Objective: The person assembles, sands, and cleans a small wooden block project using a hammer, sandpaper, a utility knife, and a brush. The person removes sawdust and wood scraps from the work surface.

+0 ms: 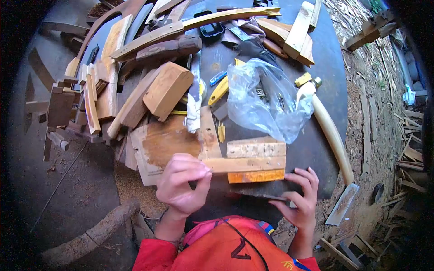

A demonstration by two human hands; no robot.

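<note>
My left hand point(183, 185) pinches the left end of a narrow wooden strip point(217, 165) between thumb and fingers. Toward its right end the strip lies across a short wooden block, with nail heads showing there. A pale, rough piece of the block point(256, 148) shows above the strip, and an orange-brown piece point(256, 176) below it. My right hand point(300, 196) is open, fingers apart and curved, its fingertips just right of the orange-brown piece. Left of the block, a flat wooden board point(169, 142) rests on the dark table point(327, 117).
A clear plastic bag point(253, 99) lies beyond the block. To its right is a hammer with a long pale handle point(332, 135). Wooden pieces, including a thick block point(168, 91), crowd the left and back. A yellow-handled tool point(219, 91) lies mid-table. Wood scraps cover the ground at right.
</note>
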